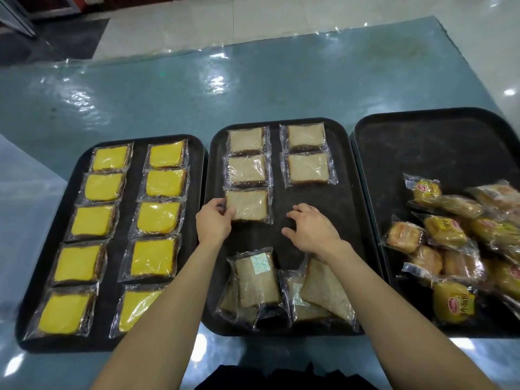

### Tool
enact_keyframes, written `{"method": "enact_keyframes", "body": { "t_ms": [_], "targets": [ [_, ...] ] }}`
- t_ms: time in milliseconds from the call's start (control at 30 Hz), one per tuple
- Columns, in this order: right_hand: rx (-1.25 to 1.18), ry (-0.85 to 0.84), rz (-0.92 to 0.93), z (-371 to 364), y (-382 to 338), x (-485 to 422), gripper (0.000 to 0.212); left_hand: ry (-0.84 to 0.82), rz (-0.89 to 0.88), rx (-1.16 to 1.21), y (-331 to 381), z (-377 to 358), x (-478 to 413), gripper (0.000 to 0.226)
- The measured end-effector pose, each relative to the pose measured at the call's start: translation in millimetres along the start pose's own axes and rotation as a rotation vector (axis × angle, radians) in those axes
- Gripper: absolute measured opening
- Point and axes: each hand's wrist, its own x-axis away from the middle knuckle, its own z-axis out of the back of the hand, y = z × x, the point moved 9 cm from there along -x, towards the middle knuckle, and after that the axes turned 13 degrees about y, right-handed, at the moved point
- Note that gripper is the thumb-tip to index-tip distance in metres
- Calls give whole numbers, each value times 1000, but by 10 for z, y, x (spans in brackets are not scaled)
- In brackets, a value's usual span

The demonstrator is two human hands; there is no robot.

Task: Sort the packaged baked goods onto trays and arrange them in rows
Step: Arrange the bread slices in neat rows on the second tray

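Three black plastic trays with rounded corners sit side by side on a glossy blue-green tabletop [253,80] covered by a clear plastic sheet.

The left tray [136,192] is full. Ten yellow cake slices [159,218] in clear wrappers lie flat on it in two columns of five.

The middle tray [277,170] carries the brown bread slices [308,167], each sealed in a clear wrapper. The left-hand column has three, set one below the other, and the right-hand column has two at the far end. Below those two the tray is bare.

The person's left hand [213,220] pinches the left edge of the third brown slice [247,205], the nearest one in the left-hand column. The thumb is on top and the fingers are curled at the packet's side. The packet lies flat on the tray, just beside the slice beyond it.

The right hand [312,229] is over the bare patch under the shorter column. Its fingers are spread and loosely bent, and it holds nothing. I cannot tell whether the fingertips touch the tray.

Along the near edge of the same tray is a loose pile [259,280] of more wrapped brown slices, overlapping and tilted at odd angles. The right forearm passes over part of it.

The right tray [422,150] is bare at its far end. At its near right side is a jumbled heap of golden buns [446,230] in clear wrappers with yellow labels.
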Motion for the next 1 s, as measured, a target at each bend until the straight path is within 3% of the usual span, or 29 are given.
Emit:
{"method": "enact_keyframes", "body": {
  "t_ms": [233,333,367,433,533,600,667,767,900,1000],
  "targets": [
    [-26,-33,-19,34,-13,-2,60,50,-63,-138,63,76,81,53],
    [-103,-82,-29,90,2,23,55,200,-270,-241,282,298,276,40],
    [-153,-84,-38,140,31,46,51,181,-343,-232,366,309,353,32],
    [-270,-37,-74,308,135,146,43,-52,-418,-208,430,147,519,29],
    [-442,-33,-139,452,379,421,37,-482,-387,-299,252,-151,799,55],
    [-422,-191,-144,351,445,652,52,-576,-387,-339,140,-201,899,52],
    [-300,-275,-130,218,480,786,46,-608,-379,-336,96,-208,962,43],
    [-250,-189,-111,188,465,812,35,-595,-379,-322,80,-194,1032,35],
    [-382,-10,-200,434,462,871,34,-553,-335,-280,34,-107,1102,40],
    [-532,134,-292,705,470,962,32,-402,-416,-234,142,44,1138,44]
  ]
}}
